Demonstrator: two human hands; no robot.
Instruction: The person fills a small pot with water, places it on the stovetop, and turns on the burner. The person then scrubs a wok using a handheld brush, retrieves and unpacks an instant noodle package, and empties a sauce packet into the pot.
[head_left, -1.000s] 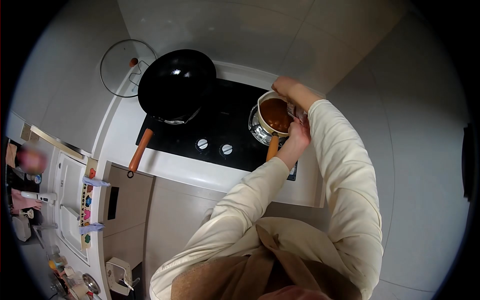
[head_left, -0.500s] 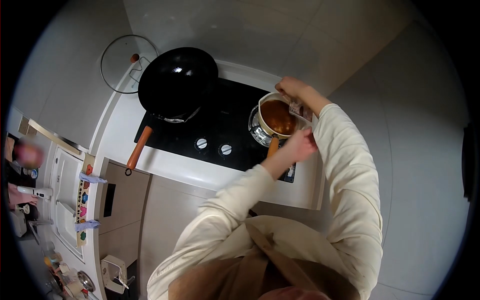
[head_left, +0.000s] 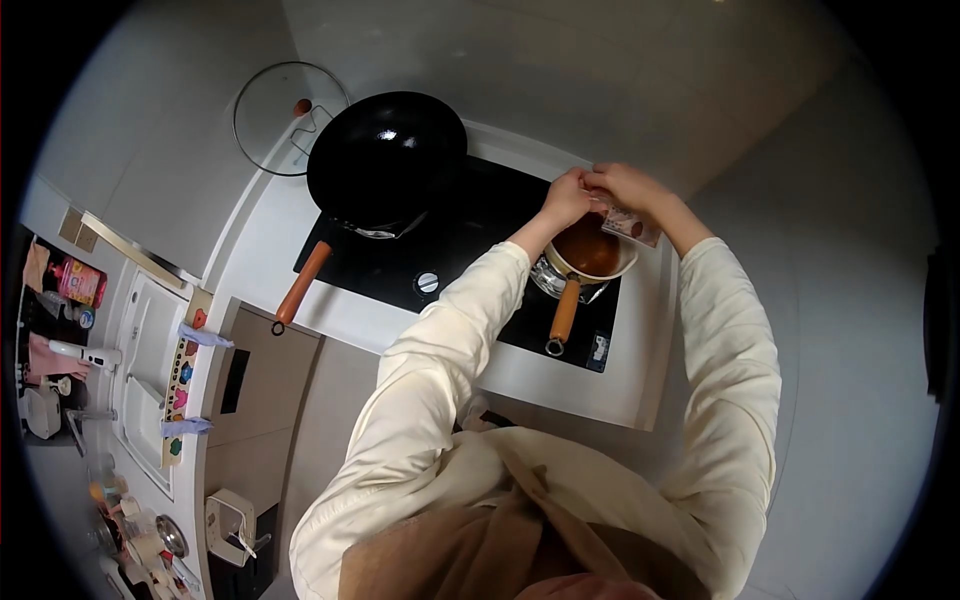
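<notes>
A small saucepan (head_left: 629, 262) with a wooden handle (head_left: 563, 315) stands on the right burner, reddish-brown liquid (head_left: 588, 246) inside it. Over the pan's far rim, my right hand (head_left: 632, 188) is closed on a small printed packet (head_left: 634, 227), which hangs below the fingers. My left hand (head_left: 567, 202) meets it there, fingers pinched at the packet's upper left end. Where the fingertips of both hands come together, the exact grip is partly hidden.
To the left, a black wok (head_left: 385, 150) with a wooden handle sits on the black hob (head_left: 470, 215). A glass lid (head_left: 268, 118) leans against the wall behind it. Farther left is a white sink (head_left: 150, 330) with cloths on its edge and several items around it.
My left hand has moved from beside the saucepan's near rim up to the packet and joined my right hand. The view has shifted slightly, uncovering the saucepan's handle.
</notes>
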